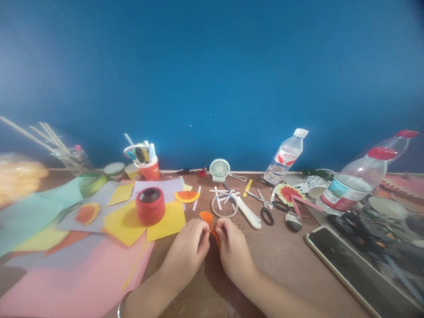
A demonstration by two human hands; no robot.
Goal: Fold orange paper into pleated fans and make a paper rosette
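Between my two hands is a pleated piece of orange paper (207, 217), its fanned end pointing up and away from me. My left hand (194, 238) pinches it from the left, thumb against fingers. My right hand (232, 245) pinches it from the right, and part of the paper is hidden behind those fingers. Just beyond the hands lie a pale ring (233, 211), several white strips (220, 192) and a white-handled tool (249, 213). A yellow-orange folded paper fan (187, 196) rests farther off to the left.
A red roll (150, 212) stands on yellow paper (172, 221) at the left, above pink sheets (86, 278). Scissors (265, 205), a phone (351, 260) and a clear bottle (286, 157) are on the right. A small fan (220, 169) stands near the blue wall (212, 79).
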